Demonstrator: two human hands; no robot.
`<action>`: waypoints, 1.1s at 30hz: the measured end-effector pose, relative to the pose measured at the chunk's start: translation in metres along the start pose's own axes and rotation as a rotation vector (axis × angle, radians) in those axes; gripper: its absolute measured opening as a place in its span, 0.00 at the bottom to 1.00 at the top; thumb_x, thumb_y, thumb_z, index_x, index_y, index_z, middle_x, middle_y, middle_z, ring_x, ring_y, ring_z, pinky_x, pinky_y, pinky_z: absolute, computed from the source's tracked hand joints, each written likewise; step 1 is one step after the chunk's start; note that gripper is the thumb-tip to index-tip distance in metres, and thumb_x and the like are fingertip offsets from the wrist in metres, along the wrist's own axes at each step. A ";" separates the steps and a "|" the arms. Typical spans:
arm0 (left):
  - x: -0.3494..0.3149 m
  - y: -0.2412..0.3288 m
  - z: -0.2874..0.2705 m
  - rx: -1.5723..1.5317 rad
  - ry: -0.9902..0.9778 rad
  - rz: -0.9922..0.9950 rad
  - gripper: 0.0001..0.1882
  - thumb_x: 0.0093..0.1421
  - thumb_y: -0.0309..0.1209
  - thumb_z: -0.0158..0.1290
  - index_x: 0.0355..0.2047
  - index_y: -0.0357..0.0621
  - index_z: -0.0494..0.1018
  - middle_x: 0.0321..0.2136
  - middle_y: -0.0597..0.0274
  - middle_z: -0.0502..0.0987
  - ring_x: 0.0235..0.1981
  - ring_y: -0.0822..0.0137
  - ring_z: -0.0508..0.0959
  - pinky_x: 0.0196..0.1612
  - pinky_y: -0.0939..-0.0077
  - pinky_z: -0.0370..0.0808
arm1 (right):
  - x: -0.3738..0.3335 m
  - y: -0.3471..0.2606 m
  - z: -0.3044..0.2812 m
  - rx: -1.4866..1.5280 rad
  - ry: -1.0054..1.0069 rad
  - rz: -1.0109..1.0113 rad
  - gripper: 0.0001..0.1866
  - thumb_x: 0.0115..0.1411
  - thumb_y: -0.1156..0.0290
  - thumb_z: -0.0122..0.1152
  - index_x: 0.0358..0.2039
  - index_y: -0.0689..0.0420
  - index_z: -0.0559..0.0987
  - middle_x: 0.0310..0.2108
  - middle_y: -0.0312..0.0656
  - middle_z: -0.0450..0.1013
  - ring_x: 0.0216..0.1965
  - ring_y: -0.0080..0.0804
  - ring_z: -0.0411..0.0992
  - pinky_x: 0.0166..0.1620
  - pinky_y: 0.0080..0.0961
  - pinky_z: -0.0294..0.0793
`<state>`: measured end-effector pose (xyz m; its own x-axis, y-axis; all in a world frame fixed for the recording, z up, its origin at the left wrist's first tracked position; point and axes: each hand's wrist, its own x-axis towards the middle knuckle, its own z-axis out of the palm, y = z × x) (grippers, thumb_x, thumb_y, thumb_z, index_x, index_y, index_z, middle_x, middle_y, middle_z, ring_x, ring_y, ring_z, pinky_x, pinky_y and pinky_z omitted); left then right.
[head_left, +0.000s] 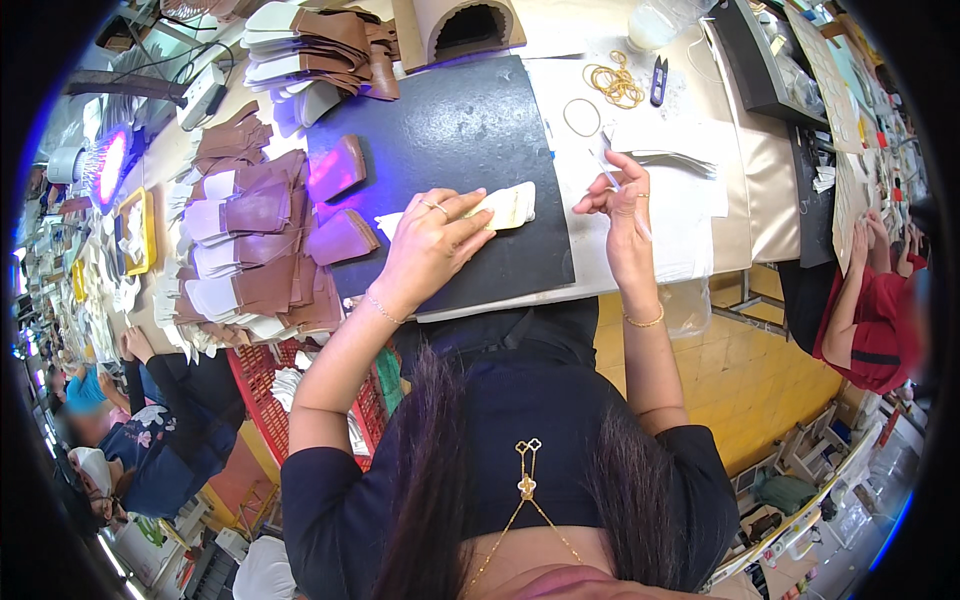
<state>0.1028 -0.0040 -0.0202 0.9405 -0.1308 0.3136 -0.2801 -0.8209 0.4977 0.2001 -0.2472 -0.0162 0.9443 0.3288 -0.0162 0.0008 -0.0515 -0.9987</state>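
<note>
My left hand [438,232] lies flat over a cream-coloured folded piece [512,206], pressing it against the black mat [450,120]. Its fingers are stretched out across the piece and hide its middle. A slim, pale stick-like tool [606,160] is held in my right hand [628,215], raised to the right of the mat, with the fingers partly curled. Two brown leather-like pieces, an upper one [338,168] and a lower one [342,237], rest along the mat's left side.
Stacks of brown and white pieces [250,235] fill the table's left side; another pile [310,45] stands behind. Rubber bands [613,82], small snips [659,80] and white sheets [665,150] lie right. A lit lamp [110,168] stands far left. Other people sit at both sides.
</note>
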 end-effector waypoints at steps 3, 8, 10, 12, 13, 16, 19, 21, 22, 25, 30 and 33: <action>0.000 0.000 0.001 -0.001 0.000 -0.001 0.12 0.54 0.34 0.66 0.38 0.45 0.84 0.48 0.62 0.82 0.46 0.60 0.78 0.48 0.65 0.74 | 0.001 0.001 0.004 -0.066 0.029 -0.061 0.26 0.76 0.51 0.45 0.58 0.64 0.69 0.43 0.43 0.75 0.40 0.27 0.78 0.49 0.24 0.74; 0.000 0.004 0.003 0.075 -0.002 0.012 0.12 0.54 0.34 0.66 0.39 0.46 0.84 0.48 0.61 0.82 0.45 0.60 0.78 0.48 0.64 0.73 | 0.007 -0.014 0.011 -0.266 -0.205 -0.091 0.16 0.72 0.63 0.57 0.36 0.64 0.82 0.33 0.40 0.80 0.35 0.26 0.79 0.43 0.23 0.75; 0.000 0.007 0.003 0.129 -0.008 0.019 0.12 0.54 0.34 0.65 0.39 0.46 0.84 0.48 0.61 0.82 0.45 0.60 0.77 0.48 0.64 0.73 | 0.013 -0.019 0.018 -0.356 -0.274 -0.120 0.17 0.71 0.64 0.58 0.31 0.64 0.82 0.28 0.41 0.80 0.32 0.29 0.79 0.39 0.24 0.75; 0.000 0.009 0.004 0.129 0.012 0.007 0.12 0.53 0.33 0.66 0.38 0.46 0.84 0.48 0.63 0.82 0.45 0.59 0.78 0.47 0.64 0.74 | 0.019 -0.022 0.025 -0.445 -0.321 -0.187 0.16 0.69 0.64 0.60 0.29 0.63 0.82 0.26 0.43 0.79 0.30 0.34 0.78 0.37 0.27 0.74; 0.000 0.010 0.004 0.130 0.021 -0.003 0.13 0.52 0.33 0.67 0.38 0.46 0.84 0.47 0.63 0.82 0.45 0.59 0.78 0.47 0.64 0.74 | 0.022 -0.022 0.028 -0.491 -0.336 -0.235 0.15 0.67 0.64 0.61 0.29 0.62 0.83 0.26 0.44 0.79 0.29 0.38 0.77 0.37 0.30 0.74; 0.000 0.010 0.004 0.124 0.011 -0.008 0.12 0.53 0.33 0.67 0.38 0.47 0.84 0.47 0.63 0.81 0.46 0.59 0.78 0.48 0.64 0.74 | 0.028 -0.021 0.034 -0.552 -0.372 -0.356 0.13 0.65 0.63 0.62 0.29 0.60 0.82 0.25 0.44 0.78 0.27 0.43 0.75 0.36 0.35 0.73; 0.000 0.010 0.004 0.121 0.005 0.010 0.14 0.53 0.34 0.65 0.40 0.46 0.82 0.47 0.62 0.81 0.47 0.60 0.76 0.48 0.63 0.72 | 0.032 -0.020 0.037 -0.608 -0.417 -0.430 0.12 0.65 0.63 0.62 0.29 0.58 0.80 0.24 0.43 0.77 0.27 0.43 0.75 0.35 0.35 0.72; 0.001 0.011 0.004 0.133 0.004 0.019 0.14 0.53 0.34 0.65 0.40 0.46 0.82 0.47 0.62 0.81 0.47 0.60 0.77 0.48 0.63 0.72 | 0.037 -0.022 0.037 -0.680 -0.417 -0.454 0.11 0.65 0.64 0.63 0.30 0.58 0.80 0.25 0.43 0.77 0.28 0.43 0.75 0.36 0.34 0.72; 0.001 0.011 0.004 0.139 0.003 0.023 0.14 0.53 0.34 0.65 0.40 0.45 0.82 0.47 0.62 0.81 0.46 0.60 0.77 0.48 0.63 0.72 | 0.041 -0.024 0.037 -0.726 -0.400 -0.459 0.10 0.65 0.66 0.63 0.31 0.59 0.81 0.26 0.43 0.78 0.29 0.42 0.74 0.36 0.35 0.72; 0.001 0.012 0.003 0.129 0.019 0.010 0.13 0.53 0.32 0.66 0.39 0.45 0.83 0.46 0.62 0.81 0.45 0.59 0.78 0.48 0.62 0.74 | 0.050 -0.028 0.037 -0.785 -0.277 -0.592 0.09 0.65 0.67 0.63 0.33 0.60 0.82 0.28 0.43 0.79 0.30 0.41 0.75 0.37 0.33 0.73; 0.006 0.003 -0.005 -0.046 -0.036 -0.066 0.12 0.54 0.32 0.67 0.39 0.44 0.84 0.44 0.60 0.82 0.45 0.59 0.79 0.49 0.64 0.75 | 0.043 -0.030 0.030 -0.531 -0.142 -0.444 0.12 0.70 0.65 0.58 0.37 0.62 0.82 0.30 0.42 0.79 0.34 0.32 0.79 0.40 0.26 0.75; 0.013 -0.005 -0.010 -0.220 -0.094 -0.190 0.12 0.55 0.32 0.67 0.39 0.42 0.84 0.42 0.57 0.82 0.45 0.56 0.80 0.50 0.65 0.77 | 0.035 -0.024 0.024 -0.357 -0.116 -0.322 0.15 0.73 0.63 0.54 0.42 0.64 0.80 0.35 0.43 0.78 0.38 0.31 0.81 0.42 0.24 0.76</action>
<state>0.1140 0.0041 -0.0101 0.9908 -0.0463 0.1270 -0.1232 -0.6965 0.7069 0.2255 -0.2117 0.0062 0.8348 0.4827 0.2649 0.4183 -0.2432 -0.8751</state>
